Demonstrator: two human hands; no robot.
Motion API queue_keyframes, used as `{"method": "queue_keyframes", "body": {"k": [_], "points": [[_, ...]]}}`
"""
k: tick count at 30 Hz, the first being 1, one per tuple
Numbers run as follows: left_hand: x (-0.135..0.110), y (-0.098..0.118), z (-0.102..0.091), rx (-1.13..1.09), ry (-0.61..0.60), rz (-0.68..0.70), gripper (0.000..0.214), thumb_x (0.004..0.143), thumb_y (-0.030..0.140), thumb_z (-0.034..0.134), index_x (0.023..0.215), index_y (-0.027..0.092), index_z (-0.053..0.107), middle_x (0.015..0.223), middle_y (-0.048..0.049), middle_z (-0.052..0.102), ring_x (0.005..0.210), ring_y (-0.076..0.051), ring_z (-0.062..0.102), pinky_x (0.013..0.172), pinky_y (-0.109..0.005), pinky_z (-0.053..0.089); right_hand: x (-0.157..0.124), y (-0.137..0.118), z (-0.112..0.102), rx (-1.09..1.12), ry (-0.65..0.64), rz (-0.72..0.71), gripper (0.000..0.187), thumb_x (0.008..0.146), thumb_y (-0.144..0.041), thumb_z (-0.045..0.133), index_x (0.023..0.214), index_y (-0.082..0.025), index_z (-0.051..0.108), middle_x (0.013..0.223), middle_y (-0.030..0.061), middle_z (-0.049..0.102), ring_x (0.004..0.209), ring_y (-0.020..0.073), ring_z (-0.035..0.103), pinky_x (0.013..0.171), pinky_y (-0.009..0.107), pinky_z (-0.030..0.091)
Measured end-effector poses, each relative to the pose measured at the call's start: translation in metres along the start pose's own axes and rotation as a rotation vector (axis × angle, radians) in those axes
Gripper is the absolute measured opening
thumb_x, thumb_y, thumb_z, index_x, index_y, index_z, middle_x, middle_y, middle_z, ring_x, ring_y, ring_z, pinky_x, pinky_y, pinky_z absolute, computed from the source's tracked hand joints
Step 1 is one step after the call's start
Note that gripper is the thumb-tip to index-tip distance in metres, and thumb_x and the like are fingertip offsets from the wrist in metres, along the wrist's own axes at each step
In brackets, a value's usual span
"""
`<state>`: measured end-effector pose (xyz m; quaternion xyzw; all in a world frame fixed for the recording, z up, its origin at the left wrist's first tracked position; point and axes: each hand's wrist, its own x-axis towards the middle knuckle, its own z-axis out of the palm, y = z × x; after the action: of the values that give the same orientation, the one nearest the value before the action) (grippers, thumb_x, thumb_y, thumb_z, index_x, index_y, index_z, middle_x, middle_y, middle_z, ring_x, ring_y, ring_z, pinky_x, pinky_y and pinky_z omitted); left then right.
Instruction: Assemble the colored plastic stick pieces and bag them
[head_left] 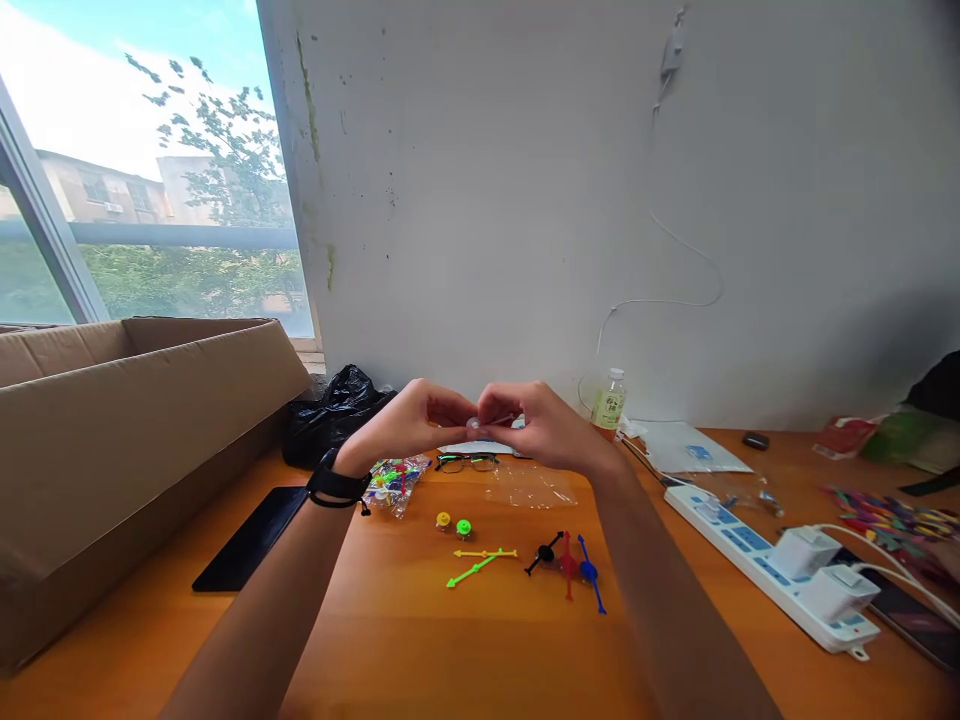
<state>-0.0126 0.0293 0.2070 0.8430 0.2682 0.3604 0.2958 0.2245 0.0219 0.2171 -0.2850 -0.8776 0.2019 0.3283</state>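
Item held: one small clear piece (474, 424), pinched between the fingertips of my left hand (416, 418) and my right hand (541, 425), both closed on it, raised above the orange table (390, 640) in front of the white wall; its exact shape is too small to tell. Left wrist: black band (336, 484). Beneath the hands: glasses (467, 462), an empty clear bag (531, 486), a bag of coloured parts (396, 479). Nearer me on the table: yellow and green caps (454, 524), yellow and green sticks (480, 563), black, red and blue sticks (568, 564). Left: dark phone (251, 536), cardboard box (112, 430), black bag (334, 410). Right: drink bottle (609, 402), power strip (765, 565) with two white chargers.
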Motion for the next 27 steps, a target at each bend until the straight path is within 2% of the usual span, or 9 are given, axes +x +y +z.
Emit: {"method": "queue_keyframes", "body": {"k": [5, 9, 16, 20, 24, 27], "points": [[-0.0008, 0.0005, 0.0000, 0.009, -0.014, -0.005, 0.025, 0.090, 0.035, 0.079, 0.100, 0.012, 0.085, 0.090, -0.0085, 0.084, 0.079, -0.019, 0.075, 0.068, -0.025, 0.060, -0.0019, -0.0028, -0.0015, 0.002, -0.028, 0.016, 0.008, 0.097, -0.027, 0.069, 0.093, -0.021, 0.069, 0.089, 0.0014, 0.075, 0.081, 0.0182, 0.066, 0.071, 0.030, 0.050], [-0.0015, 0.0016, 0.0018, -0.023, -0.015, -0.022, 0.024, 0.087, 0.034, 0.081, 0.098, 0.012, 0.084, 0.090, -0.0093, 0.084, 0.077, -0.019, 0.076, 0.068, -0.026, 0.062, -0.0040, -0.0076, -0.0022, -0.066, -0.023, 0.039, 0.011, 0.096, -0.030, 0.069, 0.089, -0.021, 0.067, 0.079, -0.0011, 0.068, 0.072, 0.0157, 0.059, 0.063, 0.028, 0.044], [-0.0004, -0.0004, 0.0034, -0.139, 0.053, -0.058, 0.021, 0.081, 0.027, 0.086, 0.093, 0.012, 0.077, 0.085, -0.0080, 0.081, 0.077, -0.017, 0.077, 0.068, -0.024, 0.063, -0.0058, -0.0062, -0.0035, -0.163, -0.058, 0.084, 0.028, 0.101, -0.041, 0.064, 0.084, -0.019, 0.067, 0.070, -0.0024, 0.060, 0.062, 0.0127, 0.048, 0.056, 0.027, 0.034], [0.0000, -0.0018, 0.0038, -0.133, 0.077, -0.071, 0.019, 0.080, 0.023, 0.087, 0.091, 0.012, 0.076, 0.083, -0.0071, 0.081, 0.075, -0.015, 0.077, 0.068, -0.022, 0.062, -0.0060, -0.0065, -0.0023, -0.186, -0.075, 0.089, 0.030, 0.103, -0.042, 0.061, 0.085, -0.018, 0.068, 0.070, -0.0027, 0.058, 0.061, 0.0123, 0.046, 0.056, 0.028, 0.031], [0.0018, -0.0042, 0.0054, -0.135, 0.113, -0.033, 0.020, 0.082, 0.024, 0.087, 0.094, 0.012, 0.077, 0.086, -0.0071, 0.081, 0.078, -0.016, 0.078, 0.073, -0.023, 0.064, -0.0041, -0.0072, -0.0007, -0.203, -0.042, 0.066, 0.027, 0.103, -0.038, 0.061, 0.084, -0.019, 0.067, 0.070, -0.0024, 0.058, 0.062, 0.0127, 0.045, 0.057, 0.028, 0.032], [0.0042, -0.0057, 0.0081, -0.171, 0.186, 0.013, 0.025, 0.082, 0.025, 0.088, 0.099, 0.012, 0.077, 0.092, -0.0087, 0.082, 0.085, -0.017, 0.079, 0.080, -0.026, 0.066, -0.0025, -0.0083, 0.0001, -0.219, 0.025, 0.047, 0.024, 0.103, -0.035, 0.061, 0.087, -0.018, 0.068, 0.071, -0.0013, 0.060, 0.063, 0.0134, 0.047, 0.058, 0.029, 0.033]]}}
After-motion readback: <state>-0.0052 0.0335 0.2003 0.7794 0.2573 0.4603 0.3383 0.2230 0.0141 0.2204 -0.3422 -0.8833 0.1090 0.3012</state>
